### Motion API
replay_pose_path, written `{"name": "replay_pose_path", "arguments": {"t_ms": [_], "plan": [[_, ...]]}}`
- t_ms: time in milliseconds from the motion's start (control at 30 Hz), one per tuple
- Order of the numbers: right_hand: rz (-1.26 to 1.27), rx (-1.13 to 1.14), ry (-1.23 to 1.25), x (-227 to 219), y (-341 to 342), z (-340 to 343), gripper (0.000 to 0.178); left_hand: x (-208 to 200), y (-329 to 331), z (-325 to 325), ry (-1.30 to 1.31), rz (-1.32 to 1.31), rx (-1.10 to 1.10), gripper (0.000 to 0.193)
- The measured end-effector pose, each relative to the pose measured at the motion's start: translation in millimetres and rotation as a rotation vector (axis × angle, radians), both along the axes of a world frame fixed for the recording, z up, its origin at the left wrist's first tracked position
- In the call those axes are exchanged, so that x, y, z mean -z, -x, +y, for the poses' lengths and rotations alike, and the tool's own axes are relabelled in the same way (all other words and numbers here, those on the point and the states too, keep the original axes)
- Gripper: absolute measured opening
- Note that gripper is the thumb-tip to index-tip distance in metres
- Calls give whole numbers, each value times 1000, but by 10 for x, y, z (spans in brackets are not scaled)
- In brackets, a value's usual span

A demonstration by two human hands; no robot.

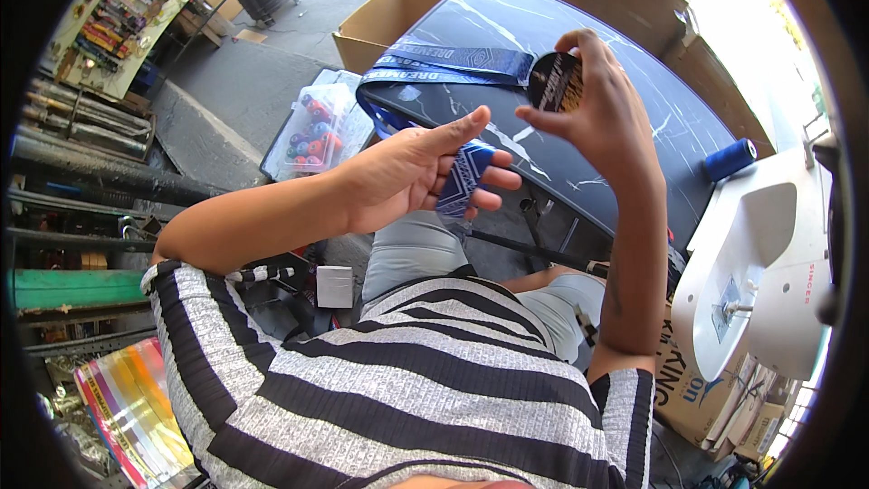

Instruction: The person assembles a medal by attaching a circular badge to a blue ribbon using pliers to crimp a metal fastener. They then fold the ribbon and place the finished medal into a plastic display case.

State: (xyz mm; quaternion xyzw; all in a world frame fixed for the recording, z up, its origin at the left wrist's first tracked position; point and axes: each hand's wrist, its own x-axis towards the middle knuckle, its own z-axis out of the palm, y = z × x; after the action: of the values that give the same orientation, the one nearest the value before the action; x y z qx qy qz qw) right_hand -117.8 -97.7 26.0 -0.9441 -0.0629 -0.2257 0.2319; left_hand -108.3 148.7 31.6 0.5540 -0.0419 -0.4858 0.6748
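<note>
My right hand (605, 104) holds up a round, dark disc (553, 81) with gold and white print, gripped between thumb and fingers. A printed blue ribbon (453, 61) lies in strips over the dark marbled table (561, 23) and reaches the disc's left edge, where it looks attached like a medal's. Nearer me, a patterned blue ribbon piece (465, 179) lies across the fingers of my left hand (398, 177), whose thumb points up and away from it. Whether this piece joins the strips on the table is partly hidden by the hand.
A white sewing machine (778, 254) stands at the right, with a blue thread spool (730, 160) on the table's edge. Left of the table sits a clear plastic box (312, 131) of coloured round pieces. Open cardboard boxes (398, 14) stand beyond. Metal rails (90, 172) fill the left side.
</note>
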Motion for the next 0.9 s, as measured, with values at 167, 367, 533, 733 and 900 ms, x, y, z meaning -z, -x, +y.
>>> {"name": "replay_pose_path", "arguments": {"t_ms": [167,367,533,733,900], "plan": [[106,-82,-148,-38,773,356,67,60,-65,-59,-68,-90,-89,76],[465,3,-316,712,1191,366,66,-26,-106,45,-38,-166,-185,29],[513,-91,-303,1628,1311,362,63,-150,-108,99,-51,-297,-139,28],[631,-172,-243,2752,1224,240,66,-261,-69,161,29,-388,-150,28],[792,-146,-280,3280,1190,78,70,-274,-31,136,58,-362,-97,21]]}}
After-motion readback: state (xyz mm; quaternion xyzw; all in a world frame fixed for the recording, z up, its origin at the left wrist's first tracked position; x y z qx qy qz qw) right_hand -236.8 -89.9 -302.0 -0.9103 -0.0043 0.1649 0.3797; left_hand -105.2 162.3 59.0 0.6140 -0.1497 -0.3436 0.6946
